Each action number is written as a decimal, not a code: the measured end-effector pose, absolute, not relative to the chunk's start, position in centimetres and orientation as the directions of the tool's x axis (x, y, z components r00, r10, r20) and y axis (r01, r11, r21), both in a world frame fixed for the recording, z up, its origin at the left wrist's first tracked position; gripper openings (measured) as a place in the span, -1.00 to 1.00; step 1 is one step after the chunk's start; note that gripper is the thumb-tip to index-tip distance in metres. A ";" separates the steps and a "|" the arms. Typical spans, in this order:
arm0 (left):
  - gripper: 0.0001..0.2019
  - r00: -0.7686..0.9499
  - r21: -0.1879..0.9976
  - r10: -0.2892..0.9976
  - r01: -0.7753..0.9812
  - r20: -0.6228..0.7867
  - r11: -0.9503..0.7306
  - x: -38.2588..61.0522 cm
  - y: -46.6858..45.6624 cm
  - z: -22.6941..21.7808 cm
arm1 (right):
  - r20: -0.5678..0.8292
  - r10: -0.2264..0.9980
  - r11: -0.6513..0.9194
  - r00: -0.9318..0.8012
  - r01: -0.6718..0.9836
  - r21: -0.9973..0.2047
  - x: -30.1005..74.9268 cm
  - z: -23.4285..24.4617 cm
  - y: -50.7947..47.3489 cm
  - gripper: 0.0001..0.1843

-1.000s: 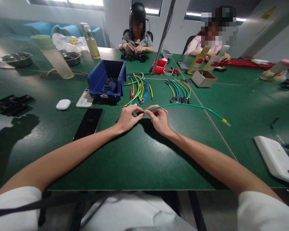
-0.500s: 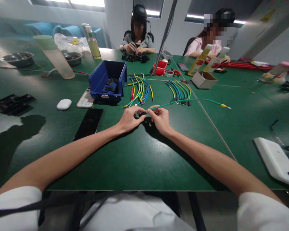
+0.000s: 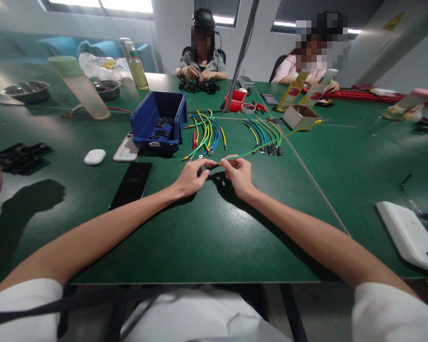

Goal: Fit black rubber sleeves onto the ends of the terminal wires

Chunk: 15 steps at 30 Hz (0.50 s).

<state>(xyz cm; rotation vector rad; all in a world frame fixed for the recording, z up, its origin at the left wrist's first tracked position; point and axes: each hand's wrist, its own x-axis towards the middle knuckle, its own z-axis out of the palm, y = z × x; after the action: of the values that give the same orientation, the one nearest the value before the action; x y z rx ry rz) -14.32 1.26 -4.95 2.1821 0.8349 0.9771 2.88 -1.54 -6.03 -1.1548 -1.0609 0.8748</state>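
My left hand (image 3: 191, 175) and my right hand (image 3: 238, 174) meet over the green table (image 3: 207, 237), both pinching the near end of a long green wire (image 3: 271, 143). The left fingers pinch a small black piece at the wire's tip. From my right hand the wire rises off the table toward the far right, ending in a yellow-sleeved terminal near a cardboard box (image 3: 301, 116). Just beyond my hands lie a loose bundle of coloured wires (image 3: 205, 133) and a second row of wires (image 3: 266, 135). A blue bin (image 3: 159, 119) with black parts stands to the left of them.
A black phone (image 3: 131, 184), a white case (image 3: 94, 156) and another phone (image 3: 126, 148) lie at the left. A white device (image 3: 410, 235) sits at the right edge. Bottles, metal bowls and a red tray stand farther back. Two people work at the far side.
The wire's far end has lifted off the table and swung from the right toward the cardboard box. My hands have stayed together at its near end.
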 end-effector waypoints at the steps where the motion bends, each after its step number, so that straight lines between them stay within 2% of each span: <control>1: -0.69 0.532 0.732 0.738 0.287 0.415 -0.618 -14.3 1.3 -5.0 | 0.195 0.940 0.207 0.281 -0.014 -0.978 2.9 -6.0 -1.5 -0.65; 9: -0.69 0.549 0.803 0.733 0.175 0.400 -0.569 -14.3 1.8 -5.5 | 0.192 0.942 0.204 0.275 -0.015 -0.979 2.9 -5.9 -1.6 -0.63; 15: -0.65 0.575 0.817 0.724 0.157 0.380 -0.554 -14.3 1.6 -5.2 | 0.181 0.941 0.188 0.286 0.003 -0.982 3.0 -5.9 -1.6 -0.60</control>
<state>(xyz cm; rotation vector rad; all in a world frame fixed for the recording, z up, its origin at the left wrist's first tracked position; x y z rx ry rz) -14.34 1.55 -5.23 2.0403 0.7020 0.9423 2.96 -1.60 -5.86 -1.1770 -1.0621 0.8744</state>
